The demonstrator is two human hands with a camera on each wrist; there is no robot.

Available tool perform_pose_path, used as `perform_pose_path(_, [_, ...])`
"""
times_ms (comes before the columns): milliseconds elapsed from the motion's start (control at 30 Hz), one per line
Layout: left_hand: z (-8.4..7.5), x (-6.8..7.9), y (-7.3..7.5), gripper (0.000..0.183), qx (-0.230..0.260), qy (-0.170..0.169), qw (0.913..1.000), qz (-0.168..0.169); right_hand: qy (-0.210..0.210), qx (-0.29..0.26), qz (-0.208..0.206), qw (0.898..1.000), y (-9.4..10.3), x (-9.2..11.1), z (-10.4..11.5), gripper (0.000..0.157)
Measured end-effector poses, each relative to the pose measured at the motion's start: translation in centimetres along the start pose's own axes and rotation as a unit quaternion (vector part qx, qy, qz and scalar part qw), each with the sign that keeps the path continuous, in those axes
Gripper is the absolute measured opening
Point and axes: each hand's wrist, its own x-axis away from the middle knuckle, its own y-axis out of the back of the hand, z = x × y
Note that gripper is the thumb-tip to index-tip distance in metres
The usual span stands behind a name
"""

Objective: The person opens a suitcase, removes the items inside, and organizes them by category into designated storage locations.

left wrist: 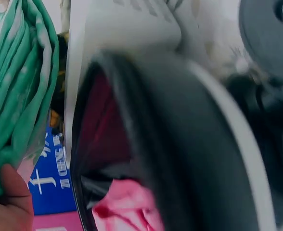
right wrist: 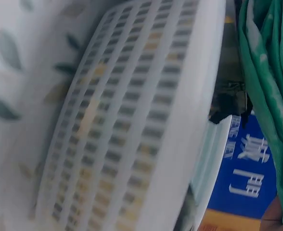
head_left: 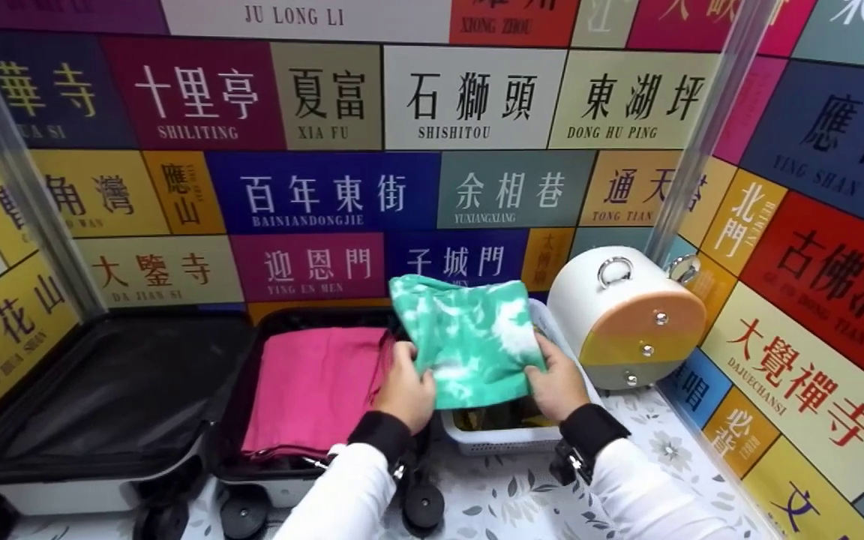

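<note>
A folded green and white tie-dye cloth point(head_left: 469, 341) is held up between both hands, above the white basket point(head_left: 477, 442). My left hand point(head_left: 406, 386) grips its left edge, thumb in front. At the lower right edge, my right hand point(head_left: 558, 381) pinches it the same way. In the left wrist view the cloth point(left wrist: 21, 82) shows several stacked folds, and the left thumb point(left wrist: 11, 192) presses on it. Darker items lie inside the basket, mostly hidden by the cloth. Left of the basket, folded pink fabric point(head_left: 312, 390) lies in one half of an opened suitcase point(head_left: 226, 450).
The suitcase's other half, with a black lining point(head_left: 102, 390), lies flat at the left. A white drum-shaped box point(head_left: 597, 300) with coloured drawers stands right of the basket. Suitcase wheels point(head_left: 423, 506) stick out toward the front. Panels with lettering point(head_left: 327, 187) wall the back and sides.
</note>
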Motion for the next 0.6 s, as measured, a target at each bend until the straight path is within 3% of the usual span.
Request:
perform_pose_path(200, [-1.2, 0.5, -1.7, 0.033, 0.003, -0.011, 0.9993, 0.035, 0.004, 0.016, -0.028, 0.999, 2.0, 0.3, -1.2, 0.064])
perform_pose_path(367, [-2.2, 0.6, -3.1, 0.031, 0.002, -0.041, 0.999, 0.016, 0.006, 0.012, -0.047, 0.999, 3.6, 0.5, -1.3, 0.063])
perform_pose_path(600, [-2.3, 0.8, -5.0, 0.032, -0.009, -0.032, 0.9978, 0.057, 0.003, 0.039, -0.068, 0.997, 4.4, 0.9, -3.1, 0.062])
